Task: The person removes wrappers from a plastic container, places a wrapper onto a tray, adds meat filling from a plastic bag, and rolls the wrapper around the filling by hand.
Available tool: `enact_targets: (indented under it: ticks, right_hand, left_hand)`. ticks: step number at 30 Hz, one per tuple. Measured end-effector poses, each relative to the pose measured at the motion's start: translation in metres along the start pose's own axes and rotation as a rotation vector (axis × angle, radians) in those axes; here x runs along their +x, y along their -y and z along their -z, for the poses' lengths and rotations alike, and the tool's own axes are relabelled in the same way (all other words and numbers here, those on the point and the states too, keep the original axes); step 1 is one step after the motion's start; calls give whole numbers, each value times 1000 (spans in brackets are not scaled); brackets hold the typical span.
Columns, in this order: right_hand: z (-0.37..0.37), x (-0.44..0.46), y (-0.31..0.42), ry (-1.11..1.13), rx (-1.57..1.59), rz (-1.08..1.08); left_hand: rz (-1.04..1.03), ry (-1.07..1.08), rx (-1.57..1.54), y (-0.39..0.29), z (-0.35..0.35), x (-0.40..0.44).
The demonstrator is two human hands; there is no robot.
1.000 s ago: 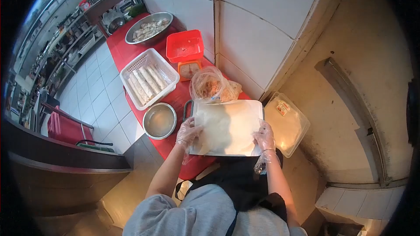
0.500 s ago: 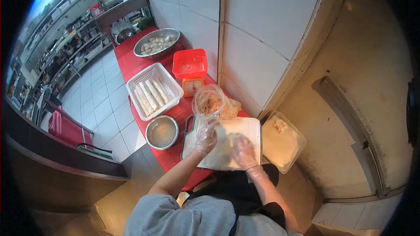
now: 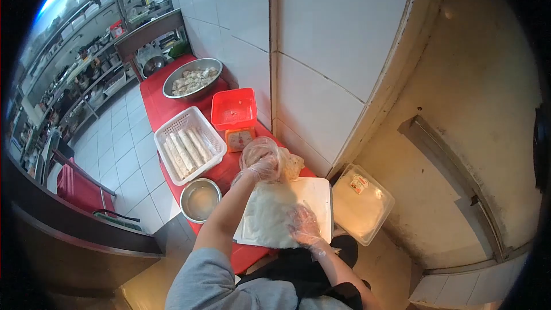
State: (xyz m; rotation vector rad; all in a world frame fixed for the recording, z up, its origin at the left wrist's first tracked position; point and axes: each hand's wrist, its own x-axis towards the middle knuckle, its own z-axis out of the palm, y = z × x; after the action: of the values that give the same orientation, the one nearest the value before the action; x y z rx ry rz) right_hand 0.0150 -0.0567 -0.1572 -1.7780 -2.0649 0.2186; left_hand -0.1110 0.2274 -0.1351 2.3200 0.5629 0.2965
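Observation:
My left hand (image 3: 264,167), in a clear plastic glove, reaches into the mouth of a plastic bag of orange filling (image 3: 291,163); its fingers are hidden there. Gloved too, my right hand (image 3: 303,225) lies with fingers spread on the right part of a thin pale sheet (image 3: 267,209). Beneath the sheet is a white board (image 3: 317,195). To the left stands a metal bowl of cloudy liquid (image 3: 201,200). Several white rolls (image 3: 187,150) lie side by side in a white basket (image 3: 214,132).
Behind the bag, a red container (image 3: 234,109) sits on an orange scale (image 3: 240,139). A large metal bowl (image 3: 168,87) holds pale pieces at the back of the red table (image 3: 152,99). A clear lidded box (image 3: 363,204) is right of the board, and a tiled wall rises behind.
My left hand has moved from over the board forward into the bag. My right hand has come from the board's right edge onto the sheet. The camera view has shifted.

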Motion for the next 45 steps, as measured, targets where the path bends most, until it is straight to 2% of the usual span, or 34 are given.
enact_targets:
  ticks: [3, 5, 8, 11, 14, 16, 18, 20, 21, 23, 25, 28, 29, 32, 35, 38, 39, 42, 45]
  right_hand:
    - [9, -1, 8, 22, -6, -12]
    - [16, 0, 11, 62, -37, -14]
    - [16, -2, 12, 46, -54, -22]
    - [26, 1, 17, 69, -17, -30]
    - [1, -6, 4, 81, -69, -32]
    - [7, -4, 5, 68, -23, -33]
    - [4, -6, 3, 54, -22, -23]
    - [-12, -9, -5, 38, -66, 1]
    - [-12, -11, -3, 54, -46, -21]
    - [3, -5, 4, 82, -11, -56]
    - [10, -3, 8, 113, -57, -58]
    - [7, -5, 8, 115, -60, -65]
    - [5, -6, 7, 109, -51, -69]
    - [-3, -6, 3, 93, -129, -20]
    - [1, -5, 6, 76, -39, -60]
    - [0, -5, 5, 68, -70, -36]
    - [1, -5, 5, 65, -88, -30]
    - [3, -8, 6, 63, -115, -29]
    - [9, -1, 9, 52, -100, -37]
  left_hand:
    - [-81, 12, -14, -1, -5, 1]
    - [-59, -12, 46, -6, -11, 8]
    - [201, -32, 291, -43, -3, 17]
    - [322, -239, -11, 18, -40, 30]
    - [193, -408, 347, -15, -35, 9]
    - [286, -582, -294, 0, -48, 16]
    - [300, -586, -376, 12, -52, 16]
    - [239, -435, 106, -13, -17, 5]
    - [215, -418, 109, -24, -7, 5]
    - [293, -381, -192, -24, 16, 3]
    - [403, -151, -928, -1, 34, -3]
    - [415, -60, -1193, -10, 56, -19]
    - [489, -57, -1253, 3, 54, -22]
    - [516, -201, -1219, -27, 55, -32]
    - [431, -256, -1135, 3, 37, -28]
    - [302, -285, -1095, 1, 31, -29]
    - [317, -230, -1030, 5, 32, -29]
    - [252, -259, -1147, 16, 26, -28]
    - [293, -314, -1094, 39, 13, -30]
